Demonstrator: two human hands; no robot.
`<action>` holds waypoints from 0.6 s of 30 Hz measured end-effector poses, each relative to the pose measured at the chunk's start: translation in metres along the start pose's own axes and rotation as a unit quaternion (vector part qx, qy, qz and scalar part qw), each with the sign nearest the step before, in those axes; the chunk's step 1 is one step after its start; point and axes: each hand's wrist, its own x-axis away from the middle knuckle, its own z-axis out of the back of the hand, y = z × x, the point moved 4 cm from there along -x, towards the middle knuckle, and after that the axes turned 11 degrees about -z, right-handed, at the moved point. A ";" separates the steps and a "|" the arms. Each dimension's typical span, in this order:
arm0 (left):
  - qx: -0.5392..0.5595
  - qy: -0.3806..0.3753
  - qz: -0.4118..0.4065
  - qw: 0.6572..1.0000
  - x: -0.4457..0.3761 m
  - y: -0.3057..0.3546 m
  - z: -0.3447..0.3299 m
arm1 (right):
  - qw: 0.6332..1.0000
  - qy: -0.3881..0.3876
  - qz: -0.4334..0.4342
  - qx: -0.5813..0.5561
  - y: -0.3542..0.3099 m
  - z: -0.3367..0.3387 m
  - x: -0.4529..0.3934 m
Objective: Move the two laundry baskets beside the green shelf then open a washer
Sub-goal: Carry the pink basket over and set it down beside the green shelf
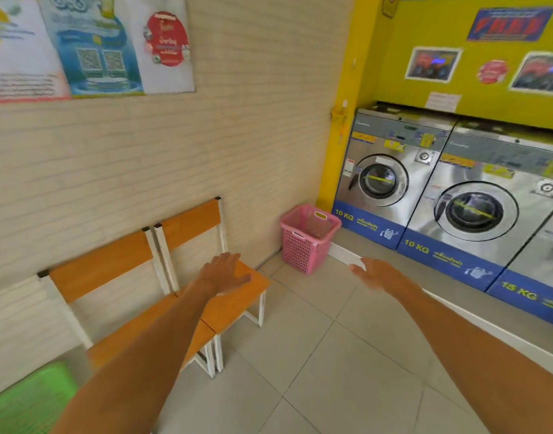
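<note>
A pink laundry basket [306, 238] stands empty on the tiled floor in the corner, between the brick wall and the first washer [384, 180]. A second washer [481, 211] sits to its right; both round doors are shut. My left hand [225, 270] reaches forward over the orange chair seat, fingers apart, holding nothing. My right hand [375, 274] is stretched out, blurred, empty, short of the basket. A green plastic surface [28, 399] shows at the bottom left corner; only part of it is visible.
Two orange chairs [175, 277] with white frames stand against the left wall. A raised grey plinth [456, 296] with a white edge carries the washers, including a third one [550, 264] at the right edge. Posters hang on both walls.
</note>
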 end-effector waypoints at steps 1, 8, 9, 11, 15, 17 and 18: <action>-0.001 -0.003 -0.007 1.000 -0.017 0.017 -0.002 | 1.000 0.000 0.003 -0.002 0.013 0.006 -0.013; -0.048 -0.042 -0.015 0.998 -0.133 0.082 -0.014 | 0.999 -0.011 -0.002 -0.032 0.076 0.033 -0.102; -0.046 -0.045 -0.020 0.998 -0.152 0.090 -0.014 | 0.999 -0.015 -0.004 -0.033 0.082 0.037 -0.118; -0.043 -0.045 -0.028 0.998 -0.193 0.102 -0.014 | 0.999 -0.022 -0.009 -0.033 0.091 0.045 -0.153; -0.052 -0.035 -0.036 0.997 -0.291 0.111 0.000 | 0.998 -0.020 -0.019 -0.049 0.102 0.066 -0.240; -0.059 -0.035 -0.041 0.997 -0.343 0.109 0.007 | 0.998 -0.023 -0.023 -0.054 0.105 0.076 -0.287; -0.062 -0.038 -0.043 0.996 -0.369 0.109 0.011 | 0.998 -0.027 -0.026 -0.053 0.105 0.082 -0.310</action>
